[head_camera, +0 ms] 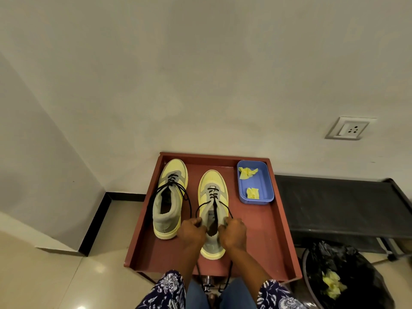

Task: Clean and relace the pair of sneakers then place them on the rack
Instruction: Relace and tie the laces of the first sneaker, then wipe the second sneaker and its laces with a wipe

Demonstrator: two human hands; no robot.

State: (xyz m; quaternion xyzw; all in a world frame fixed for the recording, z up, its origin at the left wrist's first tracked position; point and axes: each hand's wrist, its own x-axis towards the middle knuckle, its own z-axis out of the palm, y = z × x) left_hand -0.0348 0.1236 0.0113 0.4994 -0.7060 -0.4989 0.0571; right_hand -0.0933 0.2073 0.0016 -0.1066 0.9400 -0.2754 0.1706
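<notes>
Two yellow and grey sneakers stand side by side on a reddish-brown tray-like table top (263, 241), toes toward the wall. The left sneaker (169, 197) has a black lace threaded low, its loose ends looping out at both sides. The right sneaker (213, 210) is between my hands. My left hand (193, 230) grips one end of its black lace (213, 195) at the left of the collar. My right hand (233, 231) grips the other end at the right. Both lace tails hang down past the table's front edge.
A blue plastic tub (265, 188) with two crumpled yellow wipes sits at the table's back right. A black low bench (338, 204) stands to the right against the wall. A bin with a black liner (347, 277) holding yellow wipes is at the lower right. A wall socket (350, 129) is above.
</notes>
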